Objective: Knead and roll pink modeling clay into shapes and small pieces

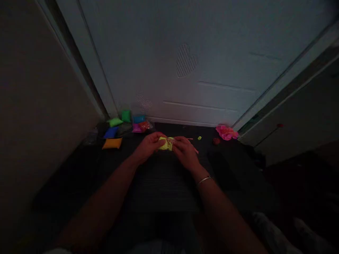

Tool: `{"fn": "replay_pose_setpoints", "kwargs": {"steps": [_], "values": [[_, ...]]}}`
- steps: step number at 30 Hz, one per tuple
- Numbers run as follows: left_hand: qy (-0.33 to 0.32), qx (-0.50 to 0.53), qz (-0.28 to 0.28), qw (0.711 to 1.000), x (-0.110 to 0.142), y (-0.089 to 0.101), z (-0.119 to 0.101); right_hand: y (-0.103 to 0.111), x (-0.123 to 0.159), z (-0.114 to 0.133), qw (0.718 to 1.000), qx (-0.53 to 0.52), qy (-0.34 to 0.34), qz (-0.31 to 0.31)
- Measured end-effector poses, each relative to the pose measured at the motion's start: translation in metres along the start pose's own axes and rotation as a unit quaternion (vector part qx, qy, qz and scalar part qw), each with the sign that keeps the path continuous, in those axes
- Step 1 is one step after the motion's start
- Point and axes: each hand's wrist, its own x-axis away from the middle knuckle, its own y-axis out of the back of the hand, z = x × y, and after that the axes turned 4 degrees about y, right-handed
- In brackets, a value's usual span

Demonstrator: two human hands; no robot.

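Between my two hands is a small, crumpled yellow packet (166, 144) with a shiny, creased surface. My left hand (150, 144) pinches its left end, the thumb lying over the front. At the other end my right hand (184, 148) grips it with thumb and fingers closed. Both hands are above the middle of the dark table. Thin pinkish strips (196, 151) stick out from behind my right hand. A small yellow scrap (199, 138) lies a little farther right, apart from the hand.
Several coloured packets, among them an orange one (112, 143), a blue one (111, 132) and a green one (126, 115), lie at the table's back left. On the right are a dark red lump (216, 141) and a crinkled pink thing (227, 132). A pale door (159, 63) stands behind the table.
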Motion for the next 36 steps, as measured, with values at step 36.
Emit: {"fn": "replay_pose_setpoints", "kwargs": {"steps": [36], "values": [[0.079,0.152,0.055,0.984,0.005,-0.003,-0.005,-0.002,0.001,0.005,0.995,-0.082,-0.017,-0.051]]}}
